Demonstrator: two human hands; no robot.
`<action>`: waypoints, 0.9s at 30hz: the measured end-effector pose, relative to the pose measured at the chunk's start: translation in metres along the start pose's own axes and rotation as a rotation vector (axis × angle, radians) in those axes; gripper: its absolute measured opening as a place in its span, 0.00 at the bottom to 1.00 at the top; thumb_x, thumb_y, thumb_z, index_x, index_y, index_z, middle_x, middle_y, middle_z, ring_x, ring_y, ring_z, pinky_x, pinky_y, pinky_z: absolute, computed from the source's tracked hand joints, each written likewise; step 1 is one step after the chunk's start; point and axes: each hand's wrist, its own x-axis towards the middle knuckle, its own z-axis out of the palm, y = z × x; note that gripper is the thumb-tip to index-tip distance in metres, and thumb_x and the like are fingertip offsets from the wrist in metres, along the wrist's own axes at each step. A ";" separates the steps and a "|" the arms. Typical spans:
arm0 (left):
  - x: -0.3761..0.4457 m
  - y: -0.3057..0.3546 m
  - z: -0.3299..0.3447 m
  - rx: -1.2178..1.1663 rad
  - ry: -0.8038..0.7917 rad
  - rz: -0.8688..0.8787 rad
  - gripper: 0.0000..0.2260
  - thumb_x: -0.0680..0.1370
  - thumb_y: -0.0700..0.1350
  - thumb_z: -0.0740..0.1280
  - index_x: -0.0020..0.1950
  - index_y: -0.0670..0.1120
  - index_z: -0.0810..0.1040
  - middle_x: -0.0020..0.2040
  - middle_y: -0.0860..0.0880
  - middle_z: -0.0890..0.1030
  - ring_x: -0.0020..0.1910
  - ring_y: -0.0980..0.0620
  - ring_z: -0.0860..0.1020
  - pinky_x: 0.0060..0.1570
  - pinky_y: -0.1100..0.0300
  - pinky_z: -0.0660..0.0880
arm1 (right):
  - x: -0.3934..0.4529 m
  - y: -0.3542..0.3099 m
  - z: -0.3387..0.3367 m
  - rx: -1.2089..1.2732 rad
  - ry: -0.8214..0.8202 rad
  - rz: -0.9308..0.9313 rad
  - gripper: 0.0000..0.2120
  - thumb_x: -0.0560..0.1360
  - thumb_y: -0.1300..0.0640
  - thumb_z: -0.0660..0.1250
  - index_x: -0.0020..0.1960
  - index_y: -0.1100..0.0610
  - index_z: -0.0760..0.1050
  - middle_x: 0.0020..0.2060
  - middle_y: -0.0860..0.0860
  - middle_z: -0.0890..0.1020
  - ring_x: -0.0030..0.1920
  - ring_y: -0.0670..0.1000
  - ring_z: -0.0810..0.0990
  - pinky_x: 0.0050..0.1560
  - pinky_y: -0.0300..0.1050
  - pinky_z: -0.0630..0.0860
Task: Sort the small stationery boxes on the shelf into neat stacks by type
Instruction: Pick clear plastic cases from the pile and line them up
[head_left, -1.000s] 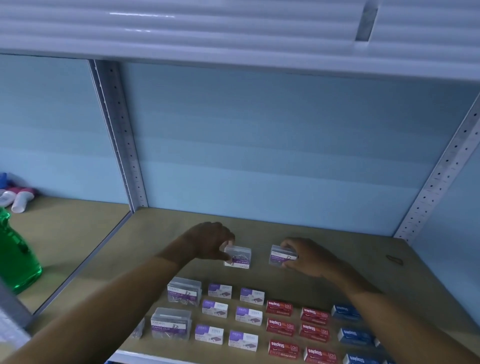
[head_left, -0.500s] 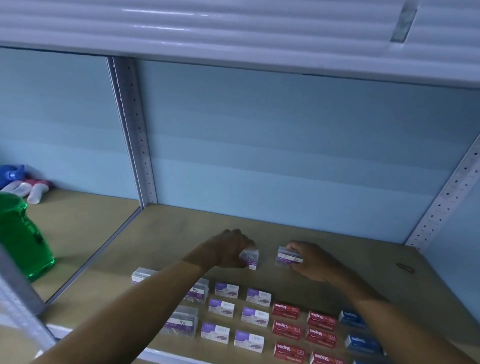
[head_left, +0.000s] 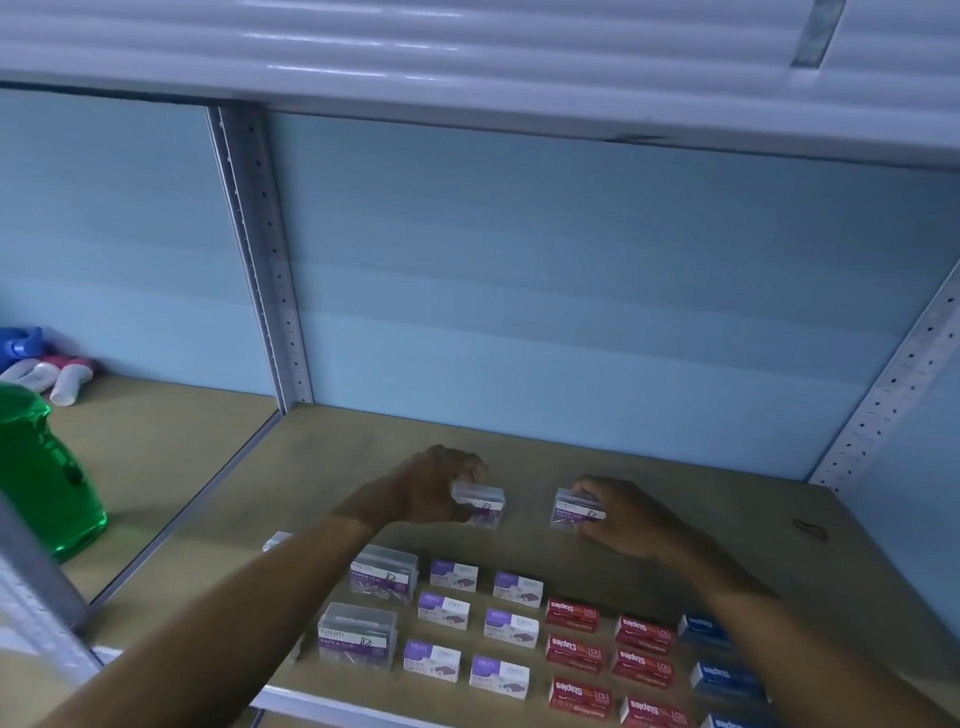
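Note:
On the wooden shelf (head_left: 675, 525) my left hand (head_left: 431, 491) grips a clear paper clip box (head_left: 480, 504) with a purple label. My right hand (head_left: 621, 514) grips a second clear paper clip box (head_left: 574, 512) a short way to the right; both boxes sit at the shelf's middle. Nearer me, two more clear paper clip boxes (head_left: 384, 571) lie at the left. Several purple-and-white boxes (head_left: 452, 613) form rows beside them. Red staples boxes (head_left: 574, 649) and blue boxes (head_left: 724, 675) lie in rows at the right.
A perforated metal upright (head_left: 265, 260) divides this bay from the left one, where a green spray bottle (head_left: 41, 478) and several lying bottles (head_left: 49, 371) stand. Another small clear box (head_left: 278, 540) shows behind my left forearm. A dark small item (head_left: 810, 530) lies at the right.
My left hand turned its clear box and shifted it slightly; my right hand keeps its box in about the same spot. The camera view drifted to the left.

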 end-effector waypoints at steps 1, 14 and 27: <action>-0.001 0.000 0.002 0.019 -0.008 -0.008 0.19 0.69 0.52 0.77 0.57 0.49 0.80 0.53 0.52 0.83 0.49 0.54 0.79 0.48 0.61 0.75 | 0.000 -0.001 -0.001 0.011 -0.004 0.002 0.15 0.72 0.48 0.74 0.57 0.45 0.76 0.54 0.46 0.83 0.49 0.44 0.80 0.48 0.45 0.79; -0.057 -0.034 -0.066 0.198 0.005 -0.140 0.12 0.72 0.50 0.74 0.56 0.55 0.83 0.54 0.55 0.85 0.53 0.54 0.80 0.55 0.58 0.75 | 0.023 -0.107 0.023 0.181 0.002 -0.172 0.16 0.73 0.51 0.75 0.59 0.48 0.79 0.50 0.43 0.82 0.44 0.39 0.79 0.45 0.39 0.75; -0.112 -0.068 -0.077 0.080 -0.109 -0.315 0.13 0.74 0.44 0.74 0.59 0.53 0.82 0.58 0.54 0.83 0.57 0.53 0.80 0.61 0.51 0.76 | 0.035 -0.178 0.068 0.202 -0.040 -0.254 0.14 0.73 0.51 0.75 0.57 0.47 0.78 0.50 0.47 0.84 0.46 0.45 0.82 0.48 0.47 0.80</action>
